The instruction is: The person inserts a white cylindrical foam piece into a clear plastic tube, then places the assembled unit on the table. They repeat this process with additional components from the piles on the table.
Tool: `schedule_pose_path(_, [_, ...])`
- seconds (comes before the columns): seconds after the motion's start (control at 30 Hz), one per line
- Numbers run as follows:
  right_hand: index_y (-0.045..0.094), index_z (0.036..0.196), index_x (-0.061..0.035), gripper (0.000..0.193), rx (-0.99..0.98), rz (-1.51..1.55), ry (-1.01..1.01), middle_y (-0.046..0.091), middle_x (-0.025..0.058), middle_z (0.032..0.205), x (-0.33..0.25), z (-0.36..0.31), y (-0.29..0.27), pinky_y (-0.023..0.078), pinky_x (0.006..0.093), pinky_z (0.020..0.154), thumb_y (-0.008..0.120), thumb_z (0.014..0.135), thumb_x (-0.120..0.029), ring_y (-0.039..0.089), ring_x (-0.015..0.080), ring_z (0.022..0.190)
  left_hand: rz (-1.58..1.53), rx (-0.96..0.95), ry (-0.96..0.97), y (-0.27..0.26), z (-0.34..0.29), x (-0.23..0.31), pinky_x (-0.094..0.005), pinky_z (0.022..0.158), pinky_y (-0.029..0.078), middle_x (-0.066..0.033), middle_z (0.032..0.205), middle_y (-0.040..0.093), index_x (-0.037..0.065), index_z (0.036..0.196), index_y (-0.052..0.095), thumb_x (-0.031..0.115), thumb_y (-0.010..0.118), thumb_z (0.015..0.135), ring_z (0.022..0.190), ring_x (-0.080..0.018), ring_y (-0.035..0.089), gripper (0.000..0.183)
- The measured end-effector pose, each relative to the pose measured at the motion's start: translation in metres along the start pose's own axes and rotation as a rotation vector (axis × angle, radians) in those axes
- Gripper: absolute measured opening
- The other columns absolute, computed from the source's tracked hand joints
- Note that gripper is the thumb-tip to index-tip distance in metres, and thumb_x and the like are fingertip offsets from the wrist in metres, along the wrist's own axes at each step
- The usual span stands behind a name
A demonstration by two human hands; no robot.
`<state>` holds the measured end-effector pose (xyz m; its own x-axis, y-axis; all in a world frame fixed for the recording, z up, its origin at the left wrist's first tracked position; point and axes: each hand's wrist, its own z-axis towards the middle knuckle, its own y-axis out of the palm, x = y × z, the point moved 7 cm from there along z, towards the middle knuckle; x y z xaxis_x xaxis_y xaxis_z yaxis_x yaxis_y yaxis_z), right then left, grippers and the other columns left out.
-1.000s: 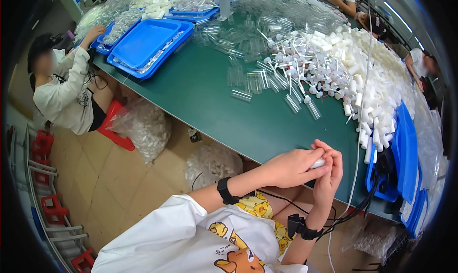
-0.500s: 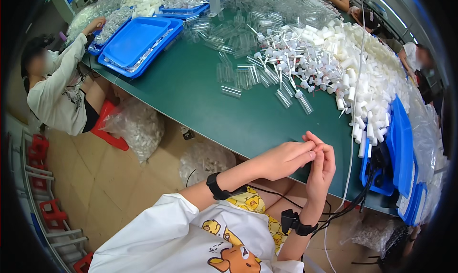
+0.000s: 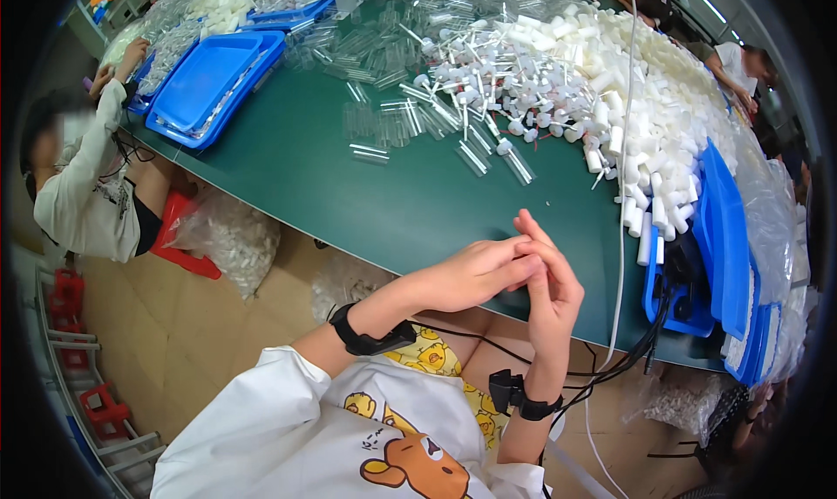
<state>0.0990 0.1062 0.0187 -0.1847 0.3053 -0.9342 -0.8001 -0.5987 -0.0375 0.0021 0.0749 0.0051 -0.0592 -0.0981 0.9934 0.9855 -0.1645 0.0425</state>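
In front of me, over the near edge of the green table, my two hands meet at the fingertips. My left hand reaches across with its fingers stretched out, their tips touching the right hand's fingers. My right hand is raised, palm turned toward the left, its fingers apart and slightly bent, one pointing up. No object shows between them. Beyond the hands lie clear plastic tubes, some with white-tipped sticks. Behind these is a heap of white plug-ended sticks.
White cylinders form a large mound at right, beside blue trays and black cables. A white cord hangs across the table. Stacked blue trays stand at far left near a seated co-worker. Filled plastic bags lie on the floor.
The view has shifted, so the table and its contents appear farther left and slightly higher. My hands remain together, with the fingers only slightly rearranged. The co-worker's arm has moved.
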Motion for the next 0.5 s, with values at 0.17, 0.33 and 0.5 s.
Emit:
schedule_pose_path(0.17, [0.054, 0.128, 0.0063, 0.040, -0.095, 0.095, 0.006, 0.042, 0.0252, 0.143, -0.010, 0.004, 0.005, 0.055, 0.0320, 0.078, 0.049, 0.094, -0.015, 0.061, 0.0227, 0.105, -0.131, -0.042, -0.163, -0.003, -0.006, -0.010, -0.0236, 0.058, 0.035, 0.0021, 0.076, 0.044, 0.006, 0.105, 0.053, 0.049, 0.029, 0.103, 0.066, -0.0092, 0.039, 0.049])
schedule_pose_path(0.33, [0.049, 0.134, 0.0058, 0.055, -0.169, 0.148, -0.006, 0.037, 0.0247, 0.147, -0.011, 0.006, 0.007, 0.055, 0.0306, 0.077, 0.055, 0.084, -0.015, 0.065, 0.0229, 0.096, -0.207, -0.023, -0.214, -0.006, -0.008, -0.009, -0.0232, 0.059, 0.035, 0.0025, 0.075, 0.044, 0.004, 0.098, 0.055, 0.050, 0.025, 0.103, 0.065, -0.0089, 0.038, 0.054])
schedule_pose_path(0.5, [0.048, 0.137, 0.0023, 0.064, -0.133, -0.014, 0.027, 0.035, 0.0234, 0.148, -0.016, 0.003, 0.015, 0.055, 0.0283, 0.077, 0.059, 0.074, 0.004, 0.065, 0.0223, 0.098, -0.179, -0.005, -0.223, -0.008, -0.008, -0.006, -0.0229, 0.058, 0.035, 0.0019, 0.076, 0.045, 0.003, 0.099, 0.055, 0.043, 0.030, 0.104, 0.066, -0.0078, 0.038, 0.047])
